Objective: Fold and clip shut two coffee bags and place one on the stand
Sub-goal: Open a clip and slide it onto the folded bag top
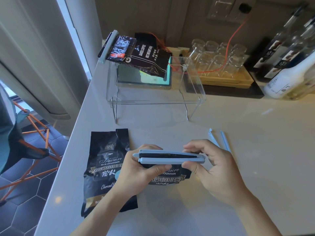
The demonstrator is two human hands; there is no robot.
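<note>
A black coffee bag (167, 178) is held just above the counter, its folded top caught in a light blue clip (170, 161). My left hand (141, 169) grips the clip's open left end and the bag. My right hand (209, 166) pinches the clip's hinged right end. A second black coffee bag (105, 167) lies flat and unclipped on the counter to the left. A third bag (146, 57), clipped with a blue clip (109, 46), rests on the clear acrylic stand (153, 99) at the back.
A spare blue clip (219, 141) lies open on the counter at right. Behind the stand are a tablet (129, 74), a wooden tray of glasses (221, 58), bottles (289, 65) and an orange cable (228, 48). The counter edge (71, 150) drops off at left.
</note>
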